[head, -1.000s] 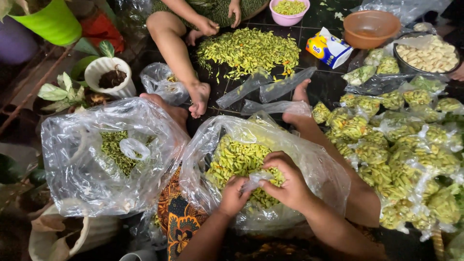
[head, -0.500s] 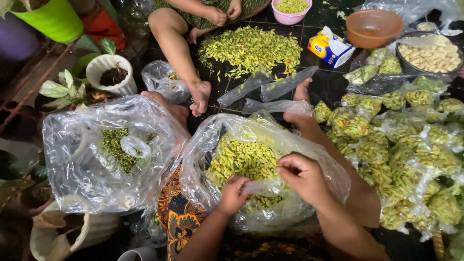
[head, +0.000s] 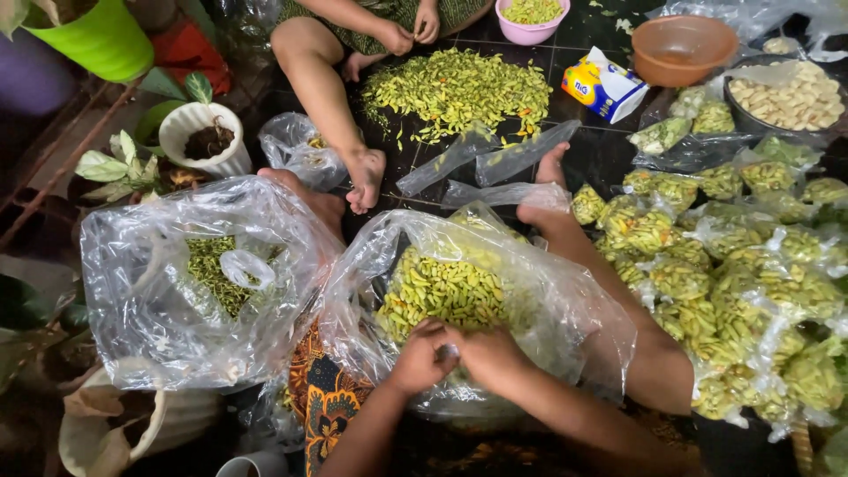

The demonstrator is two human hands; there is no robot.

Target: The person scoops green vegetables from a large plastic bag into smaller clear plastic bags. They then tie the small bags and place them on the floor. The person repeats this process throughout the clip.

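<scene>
Left hand (head: 422,353): we see it closed, fingertips pinched together with the right hand's over the near edge of the large clear bag (head: 565,300).
Right hand (head: 490,353): closed likewise — knuckles touching the left; we cannot tell what small piece is pinched between them.
Large clear bag: open on the floor between our legs, holding a heap of yellow-green buds (head: 442,287) just beyond the hands.
Second clear bag (head: 150,300): to the left, just beside the first, with a darker green heap (head: 212,265) and a small crumpled plastic piece inside.
Filled small packets (head: 724,265): piled on the right, touching one another, each packed with the same buds.
Loose pile (head: 459,88): spread on the dark tiled floor (head: 601,150) — well apart from our hands, in front of another person's leg (head: 327,97).
Far edge: pink bowl (head: 530,16), brown bowl (head: 685,49), blue-and-yellow carton (head: 605,84), dark bowl of pale pieces (head: 791,97).
Left margin: white plant pot (head: 203,137), green pot (head: 97,35).
</scene>
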